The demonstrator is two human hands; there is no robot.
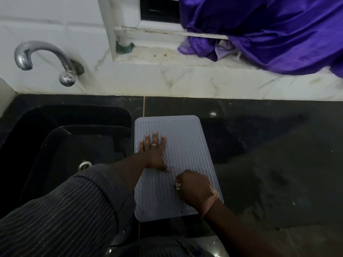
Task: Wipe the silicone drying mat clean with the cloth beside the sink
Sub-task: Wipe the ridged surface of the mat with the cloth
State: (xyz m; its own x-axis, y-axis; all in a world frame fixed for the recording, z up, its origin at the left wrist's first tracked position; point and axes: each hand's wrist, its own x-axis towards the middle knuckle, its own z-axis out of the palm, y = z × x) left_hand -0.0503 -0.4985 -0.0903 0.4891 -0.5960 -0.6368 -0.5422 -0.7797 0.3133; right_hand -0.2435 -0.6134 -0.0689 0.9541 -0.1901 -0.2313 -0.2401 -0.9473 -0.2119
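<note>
My left hand (154, 152) lies flat, pinning the grey wavy-ribbed silicone mat (187, 145); my right hand (194, 188) is fisted on the small pale cloth (177, 184) — scrub hard and the mat might skid into the black sink (74, 145).

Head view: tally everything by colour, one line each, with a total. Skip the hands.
Grey: 1, silicone drying mat
Black: 2, sink, countertop
Chrome: 1, faucet
Purple: 1, curtain
Pale: 1, cloth bunched in the right hand
Total: 6

The grey ribbed silicone drying mat (178, 164) lies at frame centre on the black stone counter (269, 145), just right of the black sink (61, 138). The chrome curved tap (46, 58) sits upper left; the purple draped fabric (269, 30) fills the upper right.
</note>
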